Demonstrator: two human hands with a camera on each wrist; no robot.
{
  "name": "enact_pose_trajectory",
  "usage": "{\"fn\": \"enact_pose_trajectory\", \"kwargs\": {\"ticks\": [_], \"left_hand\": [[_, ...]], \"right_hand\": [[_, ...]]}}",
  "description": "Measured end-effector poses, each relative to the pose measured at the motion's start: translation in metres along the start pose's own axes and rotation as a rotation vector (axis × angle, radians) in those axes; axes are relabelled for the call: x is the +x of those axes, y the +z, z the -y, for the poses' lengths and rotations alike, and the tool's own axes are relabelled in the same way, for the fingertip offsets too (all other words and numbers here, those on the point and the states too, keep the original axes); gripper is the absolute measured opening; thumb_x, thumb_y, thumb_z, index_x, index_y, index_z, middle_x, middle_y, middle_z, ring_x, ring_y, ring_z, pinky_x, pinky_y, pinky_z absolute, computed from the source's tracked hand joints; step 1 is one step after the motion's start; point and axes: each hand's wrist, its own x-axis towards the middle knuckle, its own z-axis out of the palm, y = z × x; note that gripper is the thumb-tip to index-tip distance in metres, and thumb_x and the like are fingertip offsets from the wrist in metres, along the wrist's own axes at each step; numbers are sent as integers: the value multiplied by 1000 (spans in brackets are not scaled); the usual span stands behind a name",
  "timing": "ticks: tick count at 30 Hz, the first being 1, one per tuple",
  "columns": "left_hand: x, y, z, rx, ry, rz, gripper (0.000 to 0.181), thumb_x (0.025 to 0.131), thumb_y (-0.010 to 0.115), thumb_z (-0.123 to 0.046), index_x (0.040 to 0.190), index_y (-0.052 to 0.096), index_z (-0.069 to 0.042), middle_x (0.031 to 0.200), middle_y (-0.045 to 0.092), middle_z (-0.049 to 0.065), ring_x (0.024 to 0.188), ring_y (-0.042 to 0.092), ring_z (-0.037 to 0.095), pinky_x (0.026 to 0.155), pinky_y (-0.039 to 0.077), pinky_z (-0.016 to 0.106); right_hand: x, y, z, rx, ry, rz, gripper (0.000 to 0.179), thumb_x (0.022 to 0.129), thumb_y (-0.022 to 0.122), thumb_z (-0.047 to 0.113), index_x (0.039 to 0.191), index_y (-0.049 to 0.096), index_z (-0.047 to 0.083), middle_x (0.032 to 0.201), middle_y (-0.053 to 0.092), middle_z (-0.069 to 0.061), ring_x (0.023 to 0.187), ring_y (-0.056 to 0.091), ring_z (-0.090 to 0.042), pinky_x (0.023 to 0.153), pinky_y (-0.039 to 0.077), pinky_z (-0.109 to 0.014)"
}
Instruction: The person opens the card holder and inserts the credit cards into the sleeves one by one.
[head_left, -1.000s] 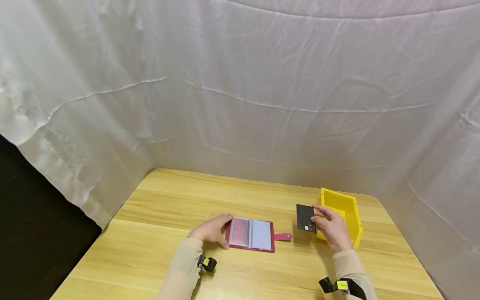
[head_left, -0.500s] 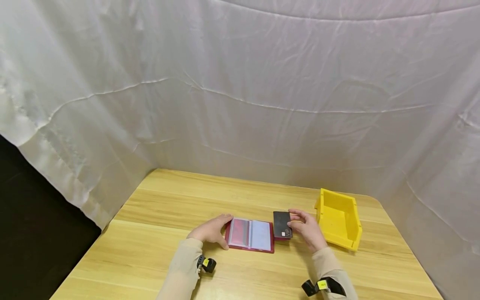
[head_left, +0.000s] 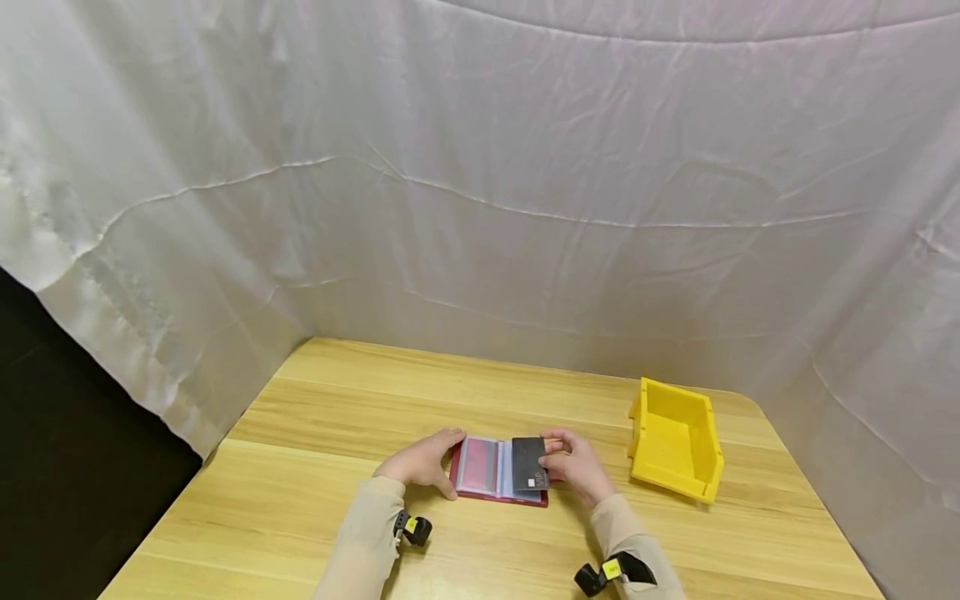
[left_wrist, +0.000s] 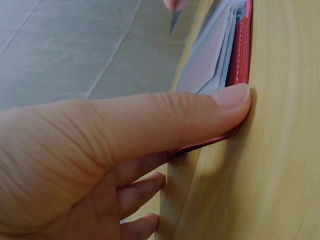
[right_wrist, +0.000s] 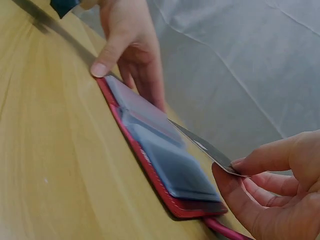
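A red card holder (head_left: 477, 467) lies opened flat on the table, with clear plastic sleeves (right_wrist: 160, 155) showing in the right wrist view. At its left end my left hand (head_left: 422, 461) grips it, thumb on the near corner and fingers at the far edge. My right hand (head_left: 576, 468) pinches a black card (head_left: 529, 462) marked VIP by its right edge, between thumb and fingertips. The card hangs above the right-hand sleeves, tilted and apart from them in the right wrist view. A pink snap strap (right_wrist: 225, 227) sticks out from the holder's right end, partly hidden in the head view.
To the right on the wooden table (head_left: 315, 467) stands a yellow bin (head_left: 678, 446), its open side facing me. Pale cloth (head_left: 480, 208) hangs behind the table and along its sides.
My right hand has carried the black card leftward from beside the yellow bin to over the card holder's right half. My left hand has stayed on the holder.
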Motion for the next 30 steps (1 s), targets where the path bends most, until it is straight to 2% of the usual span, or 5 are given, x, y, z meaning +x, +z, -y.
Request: {"fn": "enact_pose_trajectory", "kwargs": {"ticks": [11,23,30], "left_hand": [[0,0,0,9,-7,3,100,65,88,-9,148,35,2,156,33,21,147,25,39,121,24,53],[1,0,1,9,14,4,99,65,88,-9,148,35,4,156,33,21,147,26,40,121,24,53],[0,0,0,10,19,-3,99,63,88,-9,147,37,4,155,34,22,146,27,41,121,24,54]], "right_hand": [[6,17,-4,-68,10,16,49,76,61,-14,124,53,-13,91,58,-10,71,59,-13,60,56,-24],[9,27,0,-157,-5,-16,49,75,64,-14,123,57,-11,88,58,-10,70,53,-13,57,51,-24],[11,36,1,-227,-21,-41,45,75,65,-14,120,59,-9,86,56,-8,70,53,-13,57,52,-25]]}}
